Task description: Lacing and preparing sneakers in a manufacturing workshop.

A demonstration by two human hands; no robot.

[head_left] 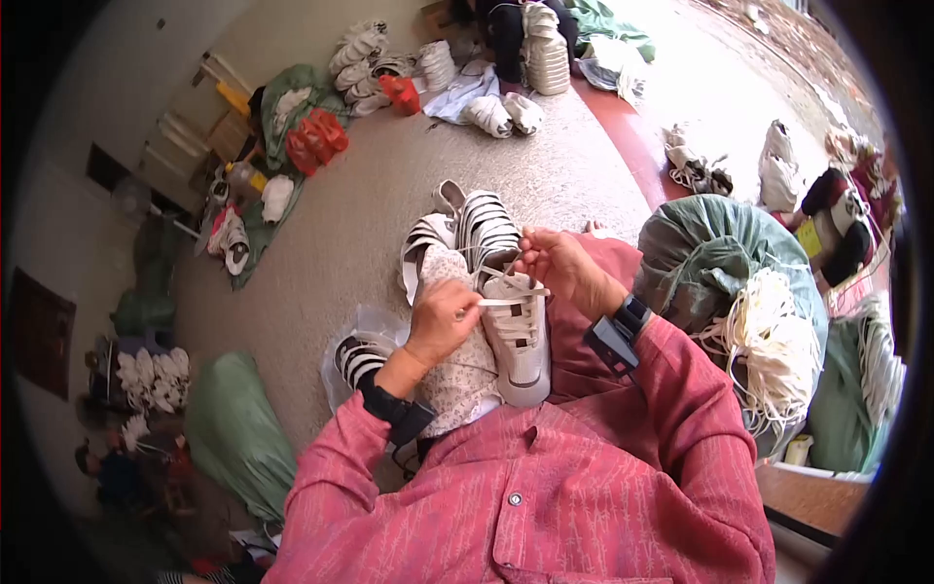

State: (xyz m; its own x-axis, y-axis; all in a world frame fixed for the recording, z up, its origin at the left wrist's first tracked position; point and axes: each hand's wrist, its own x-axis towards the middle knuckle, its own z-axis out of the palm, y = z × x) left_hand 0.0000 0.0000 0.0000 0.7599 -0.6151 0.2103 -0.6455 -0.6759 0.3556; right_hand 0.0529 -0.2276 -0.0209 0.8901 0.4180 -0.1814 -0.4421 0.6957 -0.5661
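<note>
A white sneaker (525,366) rests on my lap, toe toward me, with a white shoelace (498,303) threaded through its upper part. My left hand (444,317) pinches one flat length of the lace beside the shoe's opening. On the other side, my right hand (566,269) is closed with its fingertips together on another part of the lace, just above the tongue. Beneath my left forearm lies a floral cloth (459,382). Right beyond the sneaker stands a stack of nested white shoes (485,220), next to more pale shoes (428,236).
A green sack (700,234) stands at my right with a bundle of white laces (769,336) on it. Striped shoes in clear plastic (358,362) lie at my left. Farther off are red bags (317,139), shoe piles (358,54) and a seated person (506,44).
</note>
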